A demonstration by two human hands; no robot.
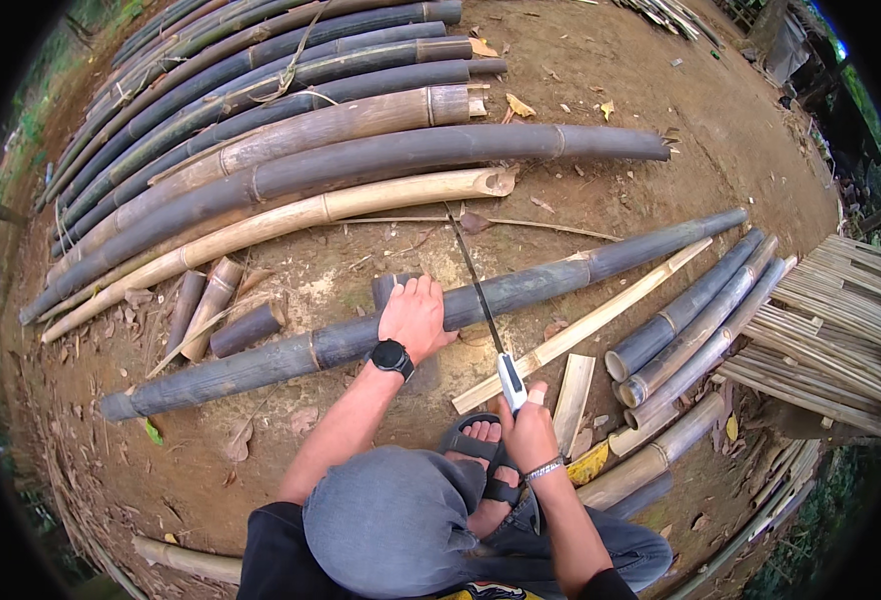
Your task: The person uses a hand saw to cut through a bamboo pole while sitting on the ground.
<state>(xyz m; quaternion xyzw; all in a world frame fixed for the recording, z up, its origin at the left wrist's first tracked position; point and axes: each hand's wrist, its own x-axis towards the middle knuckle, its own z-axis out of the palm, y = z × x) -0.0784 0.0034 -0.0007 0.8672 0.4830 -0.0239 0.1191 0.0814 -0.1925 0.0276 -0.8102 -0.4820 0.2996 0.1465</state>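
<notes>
A long dark bamboo pole lies across the ground before me, slanting up to the right. My left hand, with a black watch at its wrist, presses down on the pole with the thumb apart from the fingers. In my right hand is the white and grey handle of a hand saw. Its thin dark blade lies across the pole just right of my left hand and points away from me. A short bamboo piece shows beneath the pole, partly hidden by my hand. Pale sawdust lies around there.
Many bamboo poles lie stacked at the far left. Short offcuts lie left of my hand. Right of the saw are a split bamboo strip, several cut lengths and a slatted bamboo platform. My sandalled foot is beside the saw handle.
</notes>
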